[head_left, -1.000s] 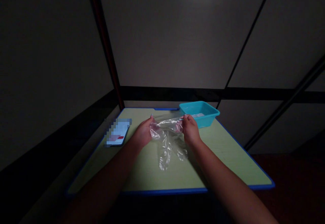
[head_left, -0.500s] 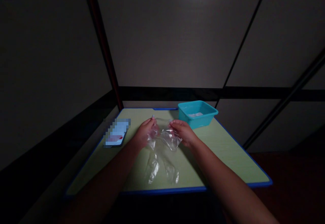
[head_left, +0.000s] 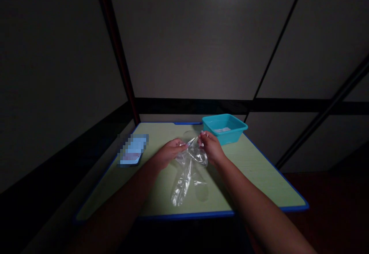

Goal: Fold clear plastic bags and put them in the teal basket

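Observation:
A clear, crinkled plastic disposable glove (head_left: 187, 179) hangs between my hands over the table, its rounded finger ends pointing toward me. My left hand (head_left: 169, 152) is closed, pinching the glove's upper edge between thumb and fingers. On the other side, my right hand (head_left: 212, 148) grips the same upper part with bent fingers, its fingertips raised a bit higher. Where the plastic bunches up between the two hands, its layers cannot be told apart.
A turquoise plastic basin (head_left: 230, 136) holding something whitish stands at the table's back right. At the left edge lies a phone (head_left: 134, 150) with a lit, blurred screen. The pale green table (head_left: 253, 181) has a blue rim, and a panelled wall rises behind it.
My left hand has shifted right, its thumb now lying across the plastic. My right hand has moved slightly up and right. The glove's upper part is pulled slantwise between them.

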Demonstrator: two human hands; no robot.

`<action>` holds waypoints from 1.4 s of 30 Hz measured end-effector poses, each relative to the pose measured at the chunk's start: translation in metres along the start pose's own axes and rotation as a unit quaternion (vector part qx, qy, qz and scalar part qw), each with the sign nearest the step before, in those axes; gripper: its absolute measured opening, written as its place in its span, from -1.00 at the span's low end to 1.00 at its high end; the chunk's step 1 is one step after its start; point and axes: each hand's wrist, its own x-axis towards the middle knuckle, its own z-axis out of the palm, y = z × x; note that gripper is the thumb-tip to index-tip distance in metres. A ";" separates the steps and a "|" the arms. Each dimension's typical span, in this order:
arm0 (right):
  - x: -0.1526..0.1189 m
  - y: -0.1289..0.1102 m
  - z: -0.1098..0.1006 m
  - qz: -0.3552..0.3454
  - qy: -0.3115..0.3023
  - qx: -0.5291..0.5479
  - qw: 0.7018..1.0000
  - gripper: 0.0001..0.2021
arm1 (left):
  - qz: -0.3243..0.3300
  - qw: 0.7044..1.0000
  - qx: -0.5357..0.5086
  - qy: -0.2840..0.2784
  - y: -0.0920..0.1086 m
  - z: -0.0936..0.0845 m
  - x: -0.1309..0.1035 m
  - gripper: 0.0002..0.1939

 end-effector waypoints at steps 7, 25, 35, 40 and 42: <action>0.003 0.000 -0.003 -0.020 0.021 0.022 0.999 -0.64 | 0.078 0.993 -0.048 0.077 0.005 0.002 0.000 -0.51; 0.004 0.001 -0.004 0.020 -0.010 0.041 0.999 -0.67 | 0.011 0.992 0.049 -0.116 -0.002 -0.001 -0.003 -0.60; 0.007 -0.004 -0.016 -0.217 0.038 -0.244 0.944 -0.72 | 0.049 0.981 -0.187 0.000 0.014 -0.013 0.002 -0.60; 0.007 -0.016 -0.024 -0.309 0.104 -0.422 0.846 -0.78 | 0.032 0.969 -0.245 -0.013 0.019 -0.018 0.004 -0.53; 0.007 -0.018 -0.027 -0.295 0.112 -0.462 0.829 -0.79 | 0.022 0.973 -0.228 -0.017 0.018 -0.016 0.003 -0.54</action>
